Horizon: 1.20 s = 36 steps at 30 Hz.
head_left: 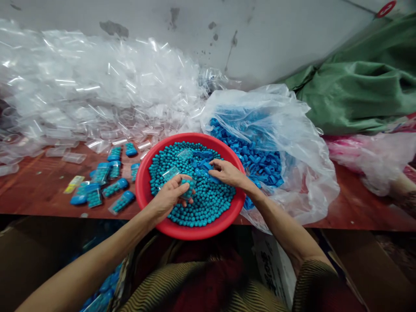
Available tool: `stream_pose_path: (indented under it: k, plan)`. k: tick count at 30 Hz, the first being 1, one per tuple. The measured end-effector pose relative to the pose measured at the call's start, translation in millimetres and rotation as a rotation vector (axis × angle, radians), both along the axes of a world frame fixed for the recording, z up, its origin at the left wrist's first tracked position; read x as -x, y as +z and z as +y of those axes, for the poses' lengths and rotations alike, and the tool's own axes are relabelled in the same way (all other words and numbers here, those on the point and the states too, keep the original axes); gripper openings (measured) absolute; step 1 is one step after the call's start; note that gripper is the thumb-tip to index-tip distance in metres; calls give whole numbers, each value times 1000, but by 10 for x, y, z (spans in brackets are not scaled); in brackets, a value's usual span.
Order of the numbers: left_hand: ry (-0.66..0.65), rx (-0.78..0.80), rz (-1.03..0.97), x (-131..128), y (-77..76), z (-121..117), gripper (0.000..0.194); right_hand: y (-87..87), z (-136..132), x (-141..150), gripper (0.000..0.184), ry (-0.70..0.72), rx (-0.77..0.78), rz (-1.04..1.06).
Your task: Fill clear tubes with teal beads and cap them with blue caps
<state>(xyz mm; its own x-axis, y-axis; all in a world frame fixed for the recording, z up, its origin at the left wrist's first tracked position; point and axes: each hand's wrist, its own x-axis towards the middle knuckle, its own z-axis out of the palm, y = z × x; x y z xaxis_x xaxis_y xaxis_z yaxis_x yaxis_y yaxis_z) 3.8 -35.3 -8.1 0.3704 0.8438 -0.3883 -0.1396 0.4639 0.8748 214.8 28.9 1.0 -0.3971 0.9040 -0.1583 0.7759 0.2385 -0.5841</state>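
This place looks like a small workshop for packing by hand: on a long reddish-brown wooden table (360,208) there is a big heap of clear plastic containers (107,73), a round red plastic basin (208,232) full of small turquoise balls (201,212), and a translucent plastic bag (312,160) with many blue plastic caps (260,164); behind is a stained pale wall (266,39)

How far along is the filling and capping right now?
Several bead-filled, blue-capped containers left of the red basin look done. The left hand holds a clear container with beads inside; the right hand is at the blue caps in the basin. Much looks left: the heap of clear tubes, the loose beads and the bagged caps.
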Motion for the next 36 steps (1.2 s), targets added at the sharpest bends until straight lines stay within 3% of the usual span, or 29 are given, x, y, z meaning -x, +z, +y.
stream_pose_path:
  k: [3,6,10,16,19,22,27,36]
  plan:
    - [-15,-31,43,-11,4,5,43,-39,-97,4,23,6,260,404]
    - [-16,-85,77,-34,-3,-10,42,-48,-220,67,22,33,384,565]
    - [-14,-106,107,-49,-11,-27,41,-9,-334,132,17,107,275,554]
    - [8,-143,138,-45,-19,-25,37,-38,-351,157,21,33,19,476]
    - [25,-148,139,-41,-27,-20,37,-16,-403,180,23,83,-41,447]
    - [24,-158,126,-41,-30,-19,38,26,-469,195,23,109,7,453]
    - [-10,-178,127,-56,-31,-35,38,0,-532,212,23,-7,219,616]
    - [-20,-215,142,-40,14,-73,53,-51,-613,338,17,-182,153,698]
